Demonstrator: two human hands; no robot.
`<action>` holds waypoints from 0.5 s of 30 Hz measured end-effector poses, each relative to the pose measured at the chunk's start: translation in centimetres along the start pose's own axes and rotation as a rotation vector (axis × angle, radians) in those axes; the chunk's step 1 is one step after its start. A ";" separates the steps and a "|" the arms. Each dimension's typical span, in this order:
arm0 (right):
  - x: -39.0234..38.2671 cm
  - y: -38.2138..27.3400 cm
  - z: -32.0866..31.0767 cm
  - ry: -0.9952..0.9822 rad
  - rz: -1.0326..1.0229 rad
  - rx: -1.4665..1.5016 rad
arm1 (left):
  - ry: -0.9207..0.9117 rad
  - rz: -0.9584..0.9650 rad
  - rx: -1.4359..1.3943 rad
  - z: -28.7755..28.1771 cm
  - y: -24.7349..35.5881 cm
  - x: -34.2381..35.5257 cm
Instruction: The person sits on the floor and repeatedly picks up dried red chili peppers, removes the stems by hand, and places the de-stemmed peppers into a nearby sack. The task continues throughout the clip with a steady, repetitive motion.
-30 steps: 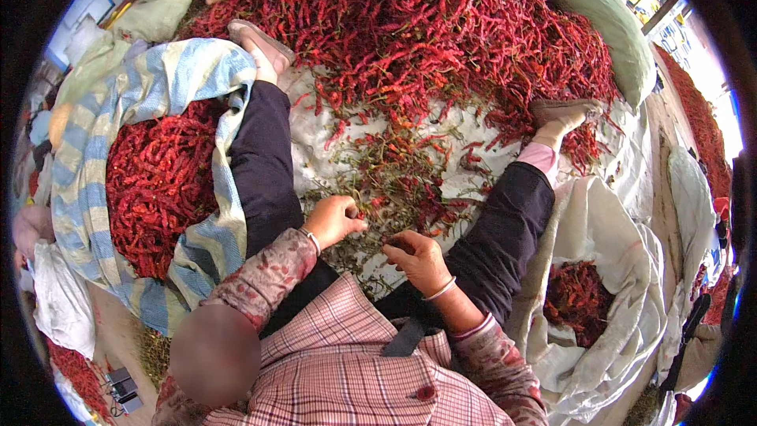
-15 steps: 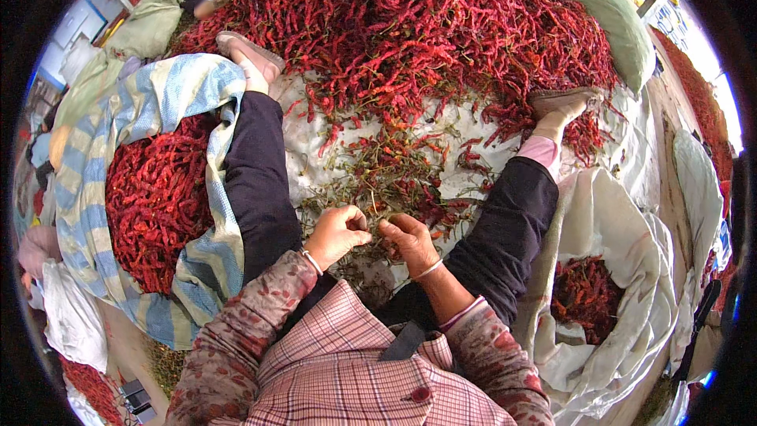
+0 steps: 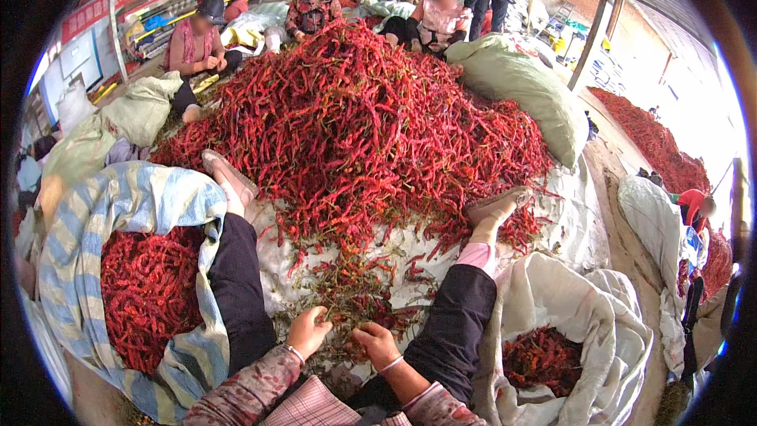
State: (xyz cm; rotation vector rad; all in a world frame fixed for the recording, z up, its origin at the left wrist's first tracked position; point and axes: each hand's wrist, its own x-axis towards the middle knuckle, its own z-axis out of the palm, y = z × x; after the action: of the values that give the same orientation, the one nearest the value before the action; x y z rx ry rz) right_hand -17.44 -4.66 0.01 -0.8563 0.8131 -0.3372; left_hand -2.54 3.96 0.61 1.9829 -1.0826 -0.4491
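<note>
Over stems (image 3: pixel 347 293), left hand (image 3: pixel 307 334) near right hand (image 3: pixel 380 346)

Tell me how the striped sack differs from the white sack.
The striped sack is blue and cream; the white sack is plain. The chilies in the striped sack look brighter and show over a larger area; those in the white sack look darker, in a smaller patch. The striped sack sits beside the left leg, the white sack beside the right leg. Both are open.

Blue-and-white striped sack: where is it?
In the head view, the blue-and-white striped woven sack is at left, beside the person's dark-trousered left leg.
</note>
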 end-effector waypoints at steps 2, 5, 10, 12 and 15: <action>0.7 0.5 -0.4 -0.053 0.026 -0.156 | 0.012 0.167 0.026 0.1 0.2 0.1; 2.0 3.5 -1.3 -0.017 -0.111 -0.282 | -0.246 0.169 0.047 0.6 2.6 -0.3; 1.7 3.8 -1.6 -0.069 -0.191 -0.604 | -0.282 0.046 0.026 1.5 2.3 -0.6; 1.6 3.7 -1.3 -0.069 -0.255 -0.654 | -0.236 0.087 -0.007 1.6 2.0 -0.6; 0.6 2.9 -0.7 -0.076 -0.369 -0.630 | -0.185 0.015 -0.086 1.8 1.2 -0.3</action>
State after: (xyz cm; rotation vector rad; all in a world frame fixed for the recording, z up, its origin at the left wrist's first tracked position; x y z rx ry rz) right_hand -17.69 -3.56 -2.88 -1.6095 0.6930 -0.3738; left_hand -4.54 2.99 0.43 1.8849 -1.1705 -0.6706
